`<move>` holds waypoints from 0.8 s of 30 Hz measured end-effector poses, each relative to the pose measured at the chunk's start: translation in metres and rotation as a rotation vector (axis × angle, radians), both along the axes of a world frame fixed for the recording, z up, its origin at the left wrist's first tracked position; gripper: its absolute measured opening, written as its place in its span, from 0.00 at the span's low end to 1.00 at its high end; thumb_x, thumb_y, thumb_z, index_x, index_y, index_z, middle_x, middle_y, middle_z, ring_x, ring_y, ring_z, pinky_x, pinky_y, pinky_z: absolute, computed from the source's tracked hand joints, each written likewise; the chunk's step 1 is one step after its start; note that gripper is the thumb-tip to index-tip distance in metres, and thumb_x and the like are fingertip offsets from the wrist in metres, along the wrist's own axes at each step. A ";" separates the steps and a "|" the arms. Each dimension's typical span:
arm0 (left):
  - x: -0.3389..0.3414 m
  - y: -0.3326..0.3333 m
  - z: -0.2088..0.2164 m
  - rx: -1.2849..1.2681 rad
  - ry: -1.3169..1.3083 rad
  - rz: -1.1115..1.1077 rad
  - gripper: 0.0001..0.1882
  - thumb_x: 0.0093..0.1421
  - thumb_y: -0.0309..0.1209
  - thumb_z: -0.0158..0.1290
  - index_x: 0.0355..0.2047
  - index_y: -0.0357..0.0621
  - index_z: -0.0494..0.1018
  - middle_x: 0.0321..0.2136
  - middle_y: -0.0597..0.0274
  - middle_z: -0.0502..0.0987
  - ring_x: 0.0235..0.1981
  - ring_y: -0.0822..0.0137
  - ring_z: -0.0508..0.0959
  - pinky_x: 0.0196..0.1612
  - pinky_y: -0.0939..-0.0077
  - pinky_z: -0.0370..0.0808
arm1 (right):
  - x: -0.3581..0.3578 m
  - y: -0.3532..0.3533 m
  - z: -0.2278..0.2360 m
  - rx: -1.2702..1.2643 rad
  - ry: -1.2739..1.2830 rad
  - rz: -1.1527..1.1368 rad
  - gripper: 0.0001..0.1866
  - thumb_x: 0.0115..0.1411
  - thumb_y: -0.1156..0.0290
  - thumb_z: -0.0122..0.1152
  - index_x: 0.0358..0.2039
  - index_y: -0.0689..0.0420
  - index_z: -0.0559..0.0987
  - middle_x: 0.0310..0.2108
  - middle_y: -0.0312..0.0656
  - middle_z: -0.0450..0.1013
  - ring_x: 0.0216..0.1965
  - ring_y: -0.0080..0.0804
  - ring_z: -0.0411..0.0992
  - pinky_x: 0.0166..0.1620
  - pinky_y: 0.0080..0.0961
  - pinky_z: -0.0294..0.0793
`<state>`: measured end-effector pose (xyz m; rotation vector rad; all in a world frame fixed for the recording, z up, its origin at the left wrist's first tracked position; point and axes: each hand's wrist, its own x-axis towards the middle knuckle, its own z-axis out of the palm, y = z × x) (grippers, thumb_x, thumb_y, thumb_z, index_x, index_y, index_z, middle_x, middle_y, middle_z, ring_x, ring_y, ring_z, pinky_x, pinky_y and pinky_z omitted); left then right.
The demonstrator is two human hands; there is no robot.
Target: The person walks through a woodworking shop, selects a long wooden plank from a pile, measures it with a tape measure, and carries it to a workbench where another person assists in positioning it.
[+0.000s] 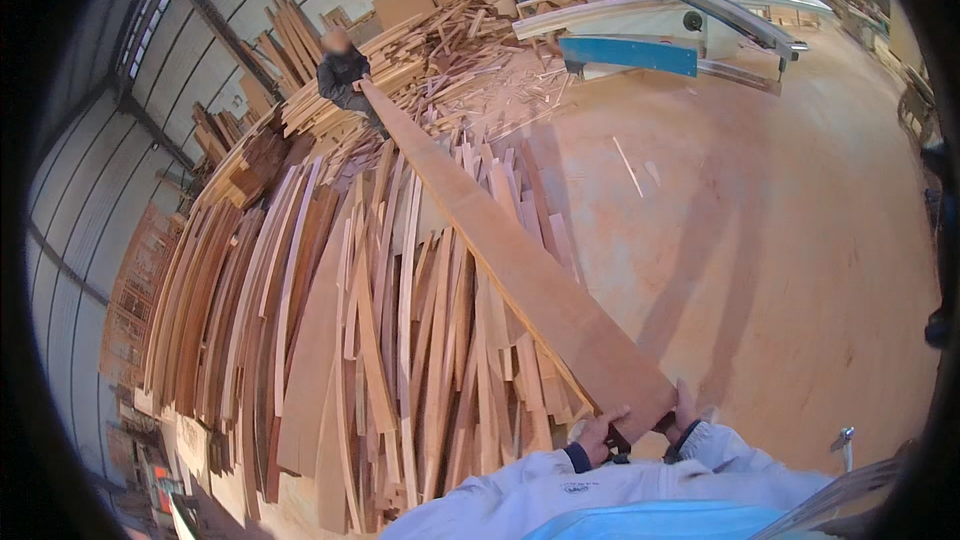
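A long, wide reddish-brown wooden board (530, 270) slants from my hands up to the far left. My left hand (600, 437) grips its near end at the left edge, thumb on top and the other fingers beneath. At the right corner of that end, my right hand (684, 410) is closed on the edge, its fingers partly hidden. A co-worker (345, 78) in dark clothes holds the board's far end with their hands. The board passes over a pile of loose planks (440, 340), apart from most of them as far as I can tell.
Stacked planks (230, 290) lie to the left, and scrap wood (480, 70) is heaped behind the co-worker. A machine with a blue panel (630, 55) and metal rail stands at the far right. The dusty floor (800, 240) stretches right, with an offcut strip (628, 166) on it.
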<state>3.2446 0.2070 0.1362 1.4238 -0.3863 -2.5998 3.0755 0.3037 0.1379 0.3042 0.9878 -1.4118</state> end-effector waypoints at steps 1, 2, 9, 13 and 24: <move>-0.023 0.000 0.006 0.063 0.039 0.004 0.25 0.53 0.37 0.64 0.48 0.41 0.70 0.44 0.55 0.77 0.40 0.59 0.78 0.43 0.64 0.76 | -0.029 0.003 -0.005 -0.010 -0.021 0.015 0.41 0.62 0.32 0.31 0.61 0.53 0.65 0.59 0.52 0.64 0.59 0.52 0.64 0.61 0.54 0.61; -0.045 0.001 0.009 0.120 0.080 0.015 0.24 0.55 0.35 0.62 0.49 0.40 0.68 0.44 0.54 0.77 0.41 0.57 0.78 0.45 0.61 0.77 | -0.058 0.007 -0.004 -0.025 -0.042 0.038 0.41 0.62 0.33 0.33 0.62 0.53 0.64 0.60 0.54 0.63 0.60 0.53 0.62 0.62 0.55 0.58; -0.186 0.041 0.067 0.100 0.112 0.130 0.24 0.58 0.35 0.59 0.51 0.36 0.67 0.48 0.48 0.75 0.46 0.54 0.77 0.50 0.58 0.76 | -0.194 0.031 0.023 0.032 -0.010 0.151 0.40 0.59 0.35 0.41 0.56 0.57 0.70 0.54 0.57 0.68 0.54 0.55 0.67 0.60 0.54 0.62; -0.233 0.082 0.029 0.136 0.215 0.097 0.26 0.57 0.35 0.60 0.52 0.36 0.67 0.49 0.50 0.75 0.46 0.55 0.77 0.53 0.59 0.74 | -0.244 0.066 0.029 0.033 -0.061 0.119 0.27 0.61 0.48 0.42 0.48 0.55 0.76 0.48 0.46 0.75 0.46 0.47 0.74 0.52 0.47 0.72; -0.367 0.206 0.023 -0.128 0.102 0.145 0.28 0.57 0.32 0.60 0.55 0.39 0.64 0.49 0.52 0.74 0.48 0.55 0.76 0.52 0.55 0.75 | -0.399 0.210 -0.131 0.030 0.349 0.187 0.25 0.60 0.51 0.44 0.42 0.60 0.78 0.42 0.47 0.78 0.43 0.45 0.75 0.52 0.42 0.73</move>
